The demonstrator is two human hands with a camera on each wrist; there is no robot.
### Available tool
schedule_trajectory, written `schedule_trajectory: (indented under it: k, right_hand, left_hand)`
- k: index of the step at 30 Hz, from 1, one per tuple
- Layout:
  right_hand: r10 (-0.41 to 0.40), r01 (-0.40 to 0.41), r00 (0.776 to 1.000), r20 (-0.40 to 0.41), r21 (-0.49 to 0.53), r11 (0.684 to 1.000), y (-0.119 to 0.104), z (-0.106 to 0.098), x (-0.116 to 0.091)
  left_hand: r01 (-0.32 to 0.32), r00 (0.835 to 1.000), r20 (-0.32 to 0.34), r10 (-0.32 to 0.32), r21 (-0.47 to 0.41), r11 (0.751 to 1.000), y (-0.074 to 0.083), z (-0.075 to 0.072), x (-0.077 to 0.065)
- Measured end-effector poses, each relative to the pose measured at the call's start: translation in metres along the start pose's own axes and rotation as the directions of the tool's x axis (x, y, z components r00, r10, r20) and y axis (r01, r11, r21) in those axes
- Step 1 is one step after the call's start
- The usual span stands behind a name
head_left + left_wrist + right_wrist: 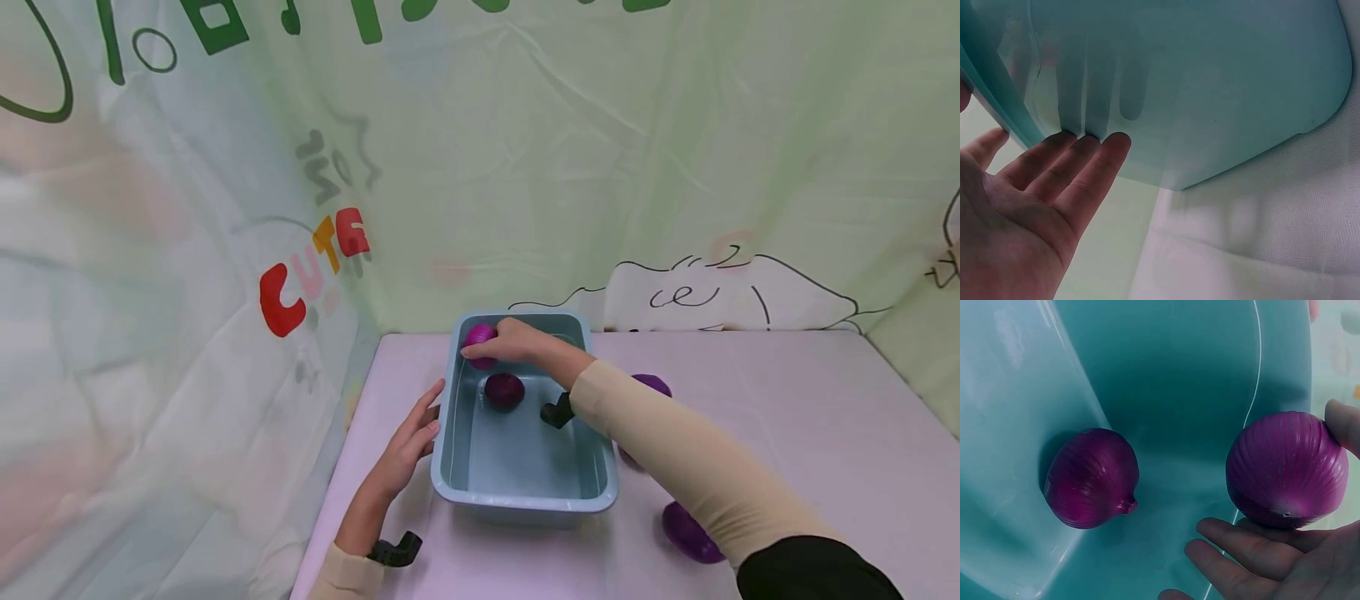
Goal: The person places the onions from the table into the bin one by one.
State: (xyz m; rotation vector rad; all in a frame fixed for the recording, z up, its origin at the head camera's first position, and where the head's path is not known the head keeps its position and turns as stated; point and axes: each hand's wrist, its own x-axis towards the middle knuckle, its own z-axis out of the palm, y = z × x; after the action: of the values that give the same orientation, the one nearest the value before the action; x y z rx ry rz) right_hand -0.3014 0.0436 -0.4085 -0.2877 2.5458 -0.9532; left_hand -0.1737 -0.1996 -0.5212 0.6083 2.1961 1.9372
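My right hand [519, 340] reaches into the back left of a blue plastic basin [525, 503] and holds a red onion [1288, 465] between thumb and fingers. In the right wrist view the thumb lies at the onion's upper side, the fingers beneath it. A second, darker red onion [504, 392] lies on the basin floor nearer the front. Outside the left wall is my left hand [405, 450], its extended fingertips right at the basin's outer side, as the left wrist view [1094, 162] of these fingers confirms.
Right of the basin, a purple eggplant-like object [690, 533] lies on the pale table [810, 433]. Another purple object [652, 382] and a dark round one [628, 457] are partly hidden by my right sleeve [682, 442]. A printed curtain [480, 183] closes off the back and left.
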Motion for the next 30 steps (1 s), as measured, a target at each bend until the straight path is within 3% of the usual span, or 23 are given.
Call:
schedule_trajectory:
  k: [12, 30]
  right_hand:
    - [0.062, -0.061, 0.998, -0.007, 0.015, 0.998, 0.004, 0.004, 0.017]
    - [0.044, -0.044, 0.999, -0.017, -0.013, 0.999, 0.007, 0.011, 0.025]
  left_hand:
    - [-0.005, 1.000, 0.009, 0.005, -0.004, 1.000, -0.001, 0.000, 0.000]
    - [-0.015, 0.999, 0.044, 0.017, -0.043, 0.999, -0.002, -0.004, 0.002]
